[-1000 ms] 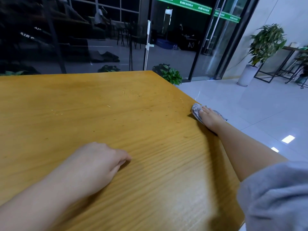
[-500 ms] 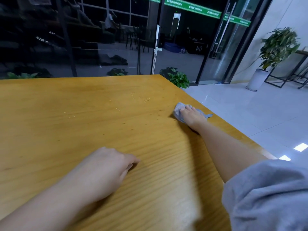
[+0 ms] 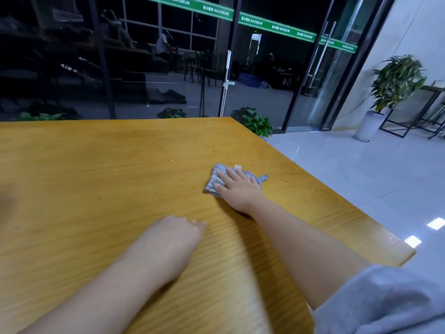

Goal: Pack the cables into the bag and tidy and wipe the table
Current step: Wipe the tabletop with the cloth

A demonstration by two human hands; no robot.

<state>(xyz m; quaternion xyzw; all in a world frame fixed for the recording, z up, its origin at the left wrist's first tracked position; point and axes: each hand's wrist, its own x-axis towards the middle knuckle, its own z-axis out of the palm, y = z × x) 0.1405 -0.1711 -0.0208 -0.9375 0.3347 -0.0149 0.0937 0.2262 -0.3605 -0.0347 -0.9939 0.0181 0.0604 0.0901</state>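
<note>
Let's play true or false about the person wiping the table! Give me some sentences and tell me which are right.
1. The right hand presses flat on a grey cloth. True.
2. The left hand holds a cable. False: it rests on the table and holds nothing.
3. The cloth lies on the floor. False: it lies on the table.
4. Small crumbs lie on the table beyond the cloth. True.

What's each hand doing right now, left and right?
Left hand: fingers loosely curled, holds nothing, rests on the wooden table.
Right hand: open, fingers straight, presses the grey cloth flat on the table.
</note>
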